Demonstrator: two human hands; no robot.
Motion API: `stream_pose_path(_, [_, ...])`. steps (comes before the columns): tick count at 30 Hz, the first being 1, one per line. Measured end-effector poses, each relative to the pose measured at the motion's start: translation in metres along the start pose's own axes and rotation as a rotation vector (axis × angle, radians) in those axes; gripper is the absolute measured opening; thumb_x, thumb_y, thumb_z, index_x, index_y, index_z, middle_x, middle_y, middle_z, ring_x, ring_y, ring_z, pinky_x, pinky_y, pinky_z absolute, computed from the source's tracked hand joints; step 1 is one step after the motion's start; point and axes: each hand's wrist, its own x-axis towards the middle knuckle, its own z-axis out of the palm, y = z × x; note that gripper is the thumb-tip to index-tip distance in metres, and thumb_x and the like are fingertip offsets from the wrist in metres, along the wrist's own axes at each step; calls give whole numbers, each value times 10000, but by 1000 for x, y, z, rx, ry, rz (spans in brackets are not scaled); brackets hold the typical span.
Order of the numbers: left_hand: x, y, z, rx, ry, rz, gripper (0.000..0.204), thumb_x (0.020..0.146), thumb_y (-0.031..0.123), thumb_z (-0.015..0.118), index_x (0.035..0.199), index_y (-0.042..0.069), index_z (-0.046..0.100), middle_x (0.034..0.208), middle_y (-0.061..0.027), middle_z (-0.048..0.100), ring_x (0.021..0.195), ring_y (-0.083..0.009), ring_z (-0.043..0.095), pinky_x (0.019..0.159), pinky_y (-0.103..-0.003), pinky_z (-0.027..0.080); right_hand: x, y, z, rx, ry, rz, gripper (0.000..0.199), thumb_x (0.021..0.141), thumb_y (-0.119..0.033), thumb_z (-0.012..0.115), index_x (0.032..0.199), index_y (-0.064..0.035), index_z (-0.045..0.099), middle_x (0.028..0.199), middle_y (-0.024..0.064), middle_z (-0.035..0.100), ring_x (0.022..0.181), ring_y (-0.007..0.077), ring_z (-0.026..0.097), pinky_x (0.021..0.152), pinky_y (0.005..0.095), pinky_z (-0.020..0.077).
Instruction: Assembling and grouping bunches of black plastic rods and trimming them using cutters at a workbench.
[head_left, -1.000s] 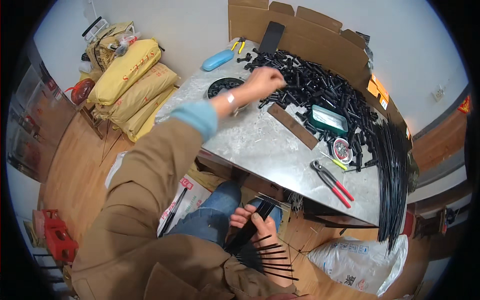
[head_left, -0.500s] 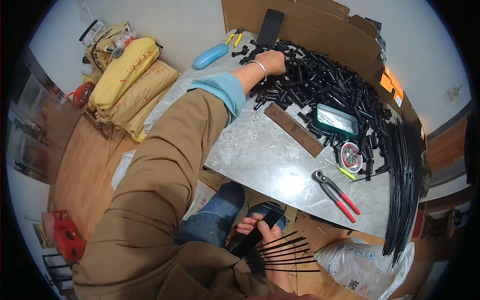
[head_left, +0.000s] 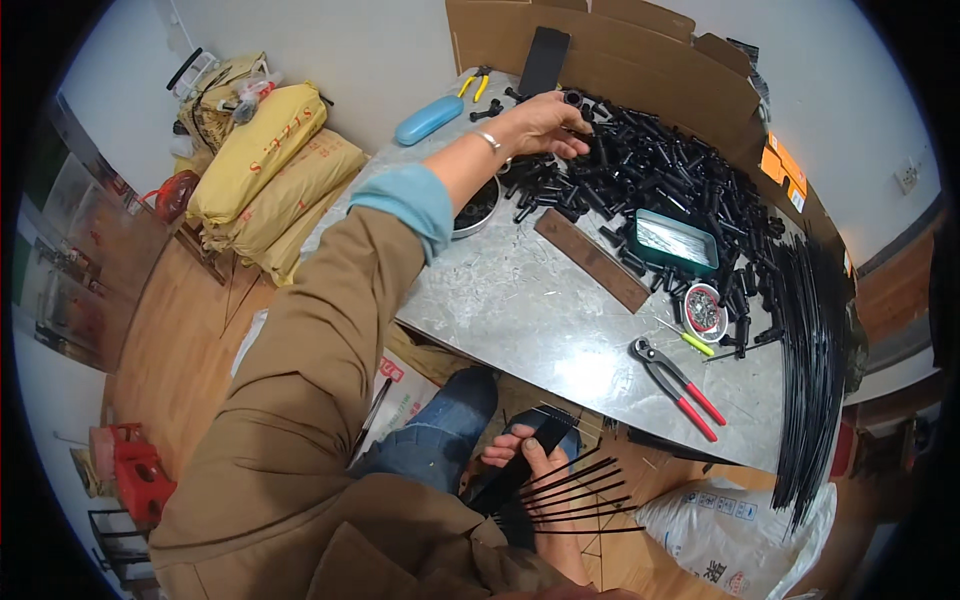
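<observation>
The right hand (head_left: 543, 465) grips a flat black bar (head_left: 552, 432).

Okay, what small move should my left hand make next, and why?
Perhaps close your left hand on one of the heaped short black tubular pieces: it is loosely curled over them, though whether it already pinches one is unclear, and your right hand is busy gripping a flat black bar.

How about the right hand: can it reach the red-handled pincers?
Probably not as is: the right hand grips a flat black piece over the lap, though the red-handled pincers lie uncovered.
</observation>
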Motion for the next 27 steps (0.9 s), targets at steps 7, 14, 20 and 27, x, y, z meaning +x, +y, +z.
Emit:
stream_pose_path(7, [-29,-26,-9,-465,-168,-2,477,936,305,565,1312,81,375,972,-131,577,771,-234,615,622,-346,539,-2,1,5,-34,-16,4,289,948,-156,531,1149,50,507,971,218,640,864,329,671,781,433,568])
stream_pose_path(14, [-45,-50,34,1211,229,180,376,691,339,738,864,8,691,920,-240,664,902,-385,646,779,-454,519,-4,4,1,-22,6,2,293,943,-176,541,1137,43,516,954,205,639,856,325,668,783,439,564])
stream_pose_path(20, [-23,-82,36,1458,316,213,324,681,292,762,814,4,697,877,-219,673,893,-360,658,773,-435,533,-3,1,7,-37,-46,19,339,952,-194,527,1168,64,490,987,226,631,891,341,665,793,435,561])
stream_pose_path(27, [-36,-61,33,1191,341,273,279,690,315,754,862,100,709,880,-142,685,875,-332,654,793,-430,515,-10,0,3,21,-69,-2,308,962,-268,483,1146,-48,369,975,244,597,829,343,669,729,440,576])
